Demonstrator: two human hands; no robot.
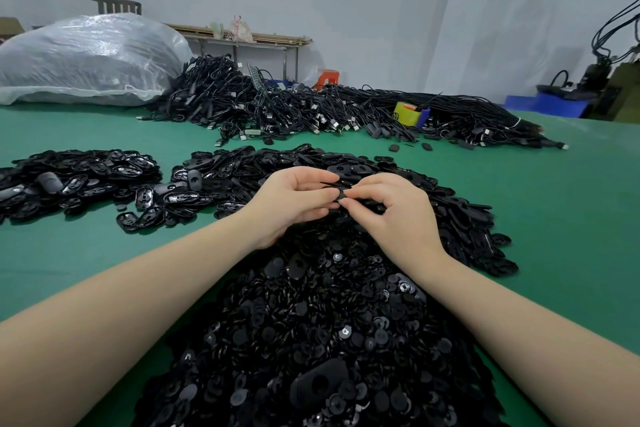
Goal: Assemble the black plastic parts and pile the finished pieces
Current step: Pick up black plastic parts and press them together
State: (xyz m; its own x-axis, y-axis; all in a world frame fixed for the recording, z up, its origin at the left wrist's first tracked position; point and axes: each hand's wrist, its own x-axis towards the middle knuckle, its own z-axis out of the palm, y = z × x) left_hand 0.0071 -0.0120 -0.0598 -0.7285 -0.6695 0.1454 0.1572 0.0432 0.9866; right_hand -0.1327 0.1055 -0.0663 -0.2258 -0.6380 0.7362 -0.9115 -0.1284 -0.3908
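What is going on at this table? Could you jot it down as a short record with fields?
surface: green table
left hand: pinches a black plastic part
right hand: pinches the same part from the other side
near pile: small round black pieces, under the forearms
pile at left: oval black shells, set apart
far side: heap of black cables, clear plastic bag

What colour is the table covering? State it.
Green, plain; the table covering shows best in the head view.
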